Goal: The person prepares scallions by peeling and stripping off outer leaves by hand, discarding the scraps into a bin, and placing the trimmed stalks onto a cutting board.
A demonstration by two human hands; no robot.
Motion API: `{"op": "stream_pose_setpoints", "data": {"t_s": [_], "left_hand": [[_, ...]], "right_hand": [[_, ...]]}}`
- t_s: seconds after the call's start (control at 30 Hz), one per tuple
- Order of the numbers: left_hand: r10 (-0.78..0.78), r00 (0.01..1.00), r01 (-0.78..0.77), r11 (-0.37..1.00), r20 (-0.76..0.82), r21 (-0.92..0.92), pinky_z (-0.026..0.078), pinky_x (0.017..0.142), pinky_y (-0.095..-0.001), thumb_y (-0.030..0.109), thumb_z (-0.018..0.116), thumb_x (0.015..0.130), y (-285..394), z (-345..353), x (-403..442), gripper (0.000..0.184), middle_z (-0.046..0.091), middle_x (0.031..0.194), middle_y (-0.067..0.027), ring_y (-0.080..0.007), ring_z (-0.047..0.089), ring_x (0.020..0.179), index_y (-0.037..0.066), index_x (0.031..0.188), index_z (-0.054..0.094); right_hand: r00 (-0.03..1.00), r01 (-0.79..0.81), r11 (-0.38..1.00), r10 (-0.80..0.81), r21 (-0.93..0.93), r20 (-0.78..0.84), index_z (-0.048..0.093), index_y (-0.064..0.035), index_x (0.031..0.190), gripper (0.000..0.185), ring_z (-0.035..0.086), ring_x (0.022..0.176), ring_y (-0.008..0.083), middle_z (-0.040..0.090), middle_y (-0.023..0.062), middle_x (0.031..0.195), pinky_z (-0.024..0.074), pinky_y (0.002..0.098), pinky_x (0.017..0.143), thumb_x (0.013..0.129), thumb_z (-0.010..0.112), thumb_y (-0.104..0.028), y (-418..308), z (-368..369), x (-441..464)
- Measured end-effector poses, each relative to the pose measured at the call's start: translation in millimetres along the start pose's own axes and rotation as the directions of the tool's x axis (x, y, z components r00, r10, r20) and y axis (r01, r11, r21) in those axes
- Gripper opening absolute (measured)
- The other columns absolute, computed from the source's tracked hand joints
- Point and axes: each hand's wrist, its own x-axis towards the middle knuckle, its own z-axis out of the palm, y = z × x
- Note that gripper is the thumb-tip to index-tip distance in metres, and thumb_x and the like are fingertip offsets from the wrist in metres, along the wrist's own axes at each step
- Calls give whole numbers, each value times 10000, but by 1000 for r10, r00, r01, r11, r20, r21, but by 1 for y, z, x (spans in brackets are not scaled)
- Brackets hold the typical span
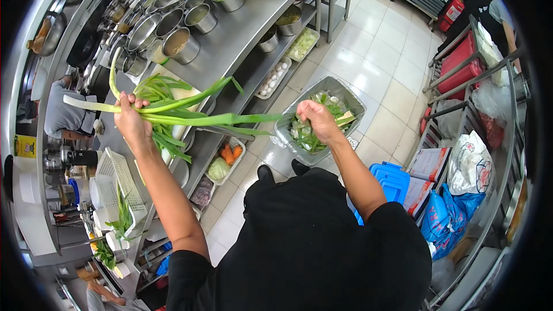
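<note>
My left hand (133,120) is closed round several long spring onions (196,117), their white ends pointing left and green leaves reaching right. Beneath them, more green stalks (158,87) lie over a white board (187,93) on the steel counter. My right hand (319,120) is closed above a grey bin (360,103) lined with clear plastic; whatever its fingers grip is too small to make out. A leaf tip of the held bunch ends just left of these fingers. Green scraps (308,138) lie inside the bin.
Metal pots (182,46) and bowls crowd the counter (230,40). A white basket (118,181) stands at lower left. Eggs (273,79) and carrots (231,153) sit on the lower shelf. Racks and a blue lid (389,181) are at right. Other people (66,106) are at left.
</note>
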Motion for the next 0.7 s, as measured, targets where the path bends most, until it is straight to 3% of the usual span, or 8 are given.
{"op": "stream_pose_setpoints", "data": {"t_s": [0.13, 0.23, 0.33, 0.4, 0.47, 0.57, 0.67, 0.7], "left_hand": [[-50, 996, 53, 998, 80, -36, 439, 557, -280, 134, 458, 966, 4, 13, -7, 114, 458, 733, -21, -98, 422, 572, 22, 983, 458], [-82, 987, 94, 992, 135, -83, 430, 556, -263, 133, 456, 967, 7, 20, -13, 143, 452, 736, -12, -84, 415, 571, 13, 1045, 452], [-70, 985, 85, 992, 157, -93, 421, 546, -253, 148, 452, 972, 13, 24, -20, 159, 440, 734, -4, -74, 408, 565, 18, 1063, 448], [-31, 980, 62, 986, 195, -153, 415, 539, -250, 162, 450, 976, 18, 19, -22, 171, 432, 737, 1, -73, 405, 560, 26, 1079, 444], [-2, 978, 37, 986, 210, -162, 408, 525, -248, 181, 453, 977, 25, 9, -23, 188, 431, 739, 5, -74, 406, 552, 34, 1095, 444], [33, 986, -16, 994, 162, -106, 402, 501, -247, 195, 457, 978, 36, -2, -36, 198, 432, 734, 5, -68, 395, 534, 49, 1111, 438], [50, 992, -39, 994, 112, -98, 392, 529, -237, 196, 454, 981, 36, -24, -44, 234, 430, 752, 9, -63, 389, 549, 38, 1153, 441], [57, 994, -50, 996, 92, -78, 390, 527, -224, 193, 450, 983, 36, -28, -47, 238, 425, 750, 11, -57, 389, 553, 30, 1155, 434]], "right_hand": [[995, -60, 959, 80, -276, 59, 625, -37, 941, 212, 505, 725, 66, 562, -19, 780, 418, 219, 669, 933, 531, -227, -8, 32, 7], [959, 182, 922, -89, -343, 269, 634, -24, 1007, 242, 543, 796, 90, 600, -6, 849, 449, 256, 714, 920, 542, -231, -1, 52, 21], [851, 43, 947, 132, -318, 508, 645, -12, 999, 262, 551, 823, 103, 624, 1, 871, 457, 283, 738, 905, 563, -243, -5, 70, 21], [718, 19, 827, 380, -562, 583, 663, -30, 987, 269, 534, 789, 89, 627, -1, 830, 448, 276, 722, 892, 588, -271, 6, 72, 20], [633, 97, 841, 361, -533, 685, 662, -28, 949, 294, 528, 767, 88, 626, -6, 790, 436, 263, 709, 884, 607, -309, 24, 65, 17], [676, 274, 757, 287, -593, 679, 663, -42, 896, 301, 517, 728, 95, 594, -24, 761, 424, 264, 662, 887, 600, -336, 21, 64, 6], [776, 114, 874, 219, -473, 592, 641, -47, 847, 328, 471, 663, 92, 524, -31, 699, 387, 243, 600, 918, 555, -355, 13, 52, -12], [776, -64, 922, 287, -383, 561, 626, -53, 844, 335, 444, 642, 83, 492, -33, 683, 366, 228, 582, 934, 529, -361, 6, 50, -15]]}}
